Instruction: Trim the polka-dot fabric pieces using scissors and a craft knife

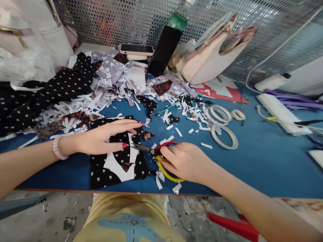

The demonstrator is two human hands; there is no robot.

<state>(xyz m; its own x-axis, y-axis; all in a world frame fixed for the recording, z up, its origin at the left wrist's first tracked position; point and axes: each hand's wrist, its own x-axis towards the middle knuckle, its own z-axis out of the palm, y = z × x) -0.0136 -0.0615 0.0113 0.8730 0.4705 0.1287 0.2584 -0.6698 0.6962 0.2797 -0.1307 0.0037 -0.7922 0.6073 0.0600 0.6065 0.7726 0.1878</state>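
My left hand (101, 137) lies flat, its fingers stretched out over a piece of black fabric with white dots (101, 174). On that fabric rests a cut white paper piece (122, 170), partly hidden by the hand, with a small dark red scrap (126, 166) on top. My right hand (186, 161) is closed around the red and yellow handles of a pair of scissors (152, 152). The blades point left, over the fabric and the upper part of the white paper; whether they are cutting cannot be made out.
White paper strips (75, 105) and lilac patterned cloth (113, 69) are heaped behind. Tape rolls (224, 137) lie to the right. A dark bottle (164, 50), a phone (136, 49) and a pale handbag (202, 65) stand along the perforated metal screen (101, 20). More dotted fabric (58, 84) is bunched at left.
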